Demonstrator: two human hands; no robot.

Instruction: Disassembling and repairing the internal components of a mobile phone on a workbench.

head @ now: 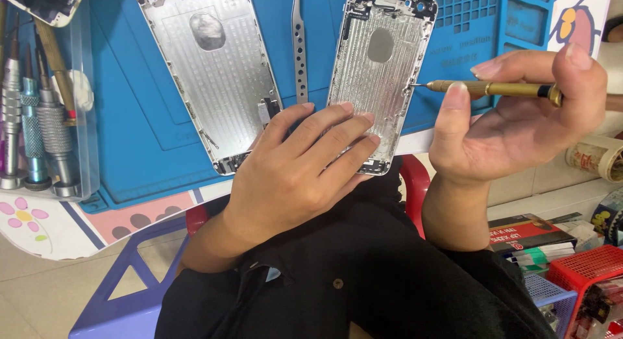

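While right-hand phone shell (379, 66) is pinned flat at blue mat's (143, 131) front edge by left hand (305, 164), fingers spread, brass screwdriver (493, 88) is pinched in right hand (519, 118), tip touching shell's right rim. Screw work judged underway; steady tip seating needed next.

Bright, even daylight throughout, with only soft shadows under the left hand (295, 164) on the blue mat (143, 131). Mild sheen across both silver phone housings (379, 60); sharp overall, slightly stretched toward the corners

Bare forearms, black buttoned garment, no rings or watch visible
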